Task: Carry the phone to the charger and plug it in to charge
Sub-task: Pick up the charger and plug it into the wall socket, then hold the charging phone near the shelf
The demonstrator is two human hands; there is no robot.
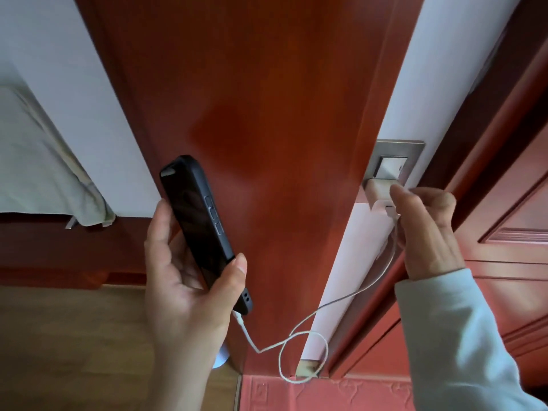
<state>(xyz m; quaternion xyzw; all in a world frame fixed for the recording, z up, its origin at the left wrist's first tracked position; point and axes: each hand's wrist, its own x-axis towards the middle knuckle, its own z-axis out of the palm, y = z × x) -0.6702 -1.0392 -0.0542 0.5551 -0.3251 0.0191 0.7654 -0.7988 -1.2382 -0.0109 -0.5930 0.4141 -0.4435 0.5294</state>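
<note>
A black phone [198, 221] in a dark case stands edge-on in my left hand [181, 280], held between thumb and fingers. A white cable [299, 330] is plugged into the phone's bottom end, loops down near the floor and rises to a white charger plug [382, 207]. The plug sits in a metal wall socket plate [397, 161] on the narrow white wall strip. My right hand [430, 229] is at the plug, fingertips pinched on it and on the cable's upper end.
A red-brown wooden door frame [267, 114] fills the middle. A red door [504, 203] stands at the right. At the left, a pale towel [38, 164] hangs over a rail. Below are a wooden floor [74, 336] and red patterned flooring [326, 396].
</note>
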